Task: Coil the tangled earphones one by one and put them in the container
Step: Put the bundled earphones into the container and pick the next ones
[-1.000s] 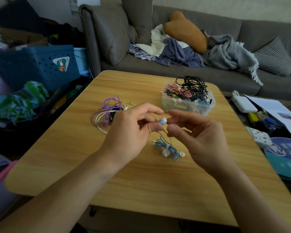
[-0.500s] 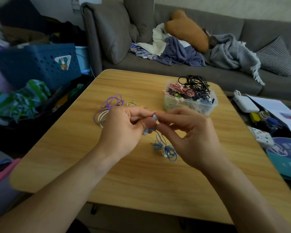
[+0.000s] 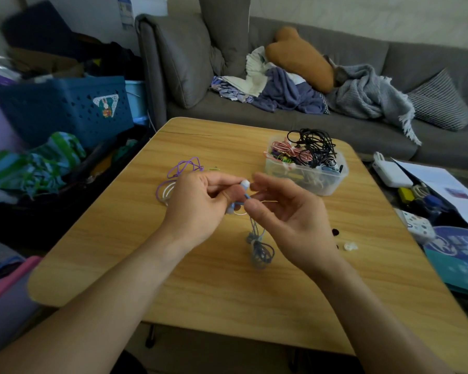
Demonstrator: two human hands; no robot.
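Above the middle of the wooden table (image 3: 200, 279), my left hand (image 3: 200, 203) pinches the white-tipped bud end of the blue earphones (image 3: 260, 247). My right hand (image 3: 287, 220) pinches the same blue cord just below that bud. The remaining blue cord hangs down in a loose, blurred bundle between my hands. A purple and white earphone tangle (image 3: 179, 174) lies on the table behind my left hand, partly hidden by it. The clear plastic container (image 3: 327, 182) stands at the back right, filled with black, red-white and other earphones.
A small white ear tip (image 3: 350, 247) and a dark speck lie on the table right of my right hand. A grey sofa with clothes stands behind the table. A blue crate sits at the left. Papers, a white charger and gadgets lie off the right edge.
My hands have lifted slightly and drawn a little apart, with the bud now showing between them. The blue bundle has risen off the table and swings, blurred.
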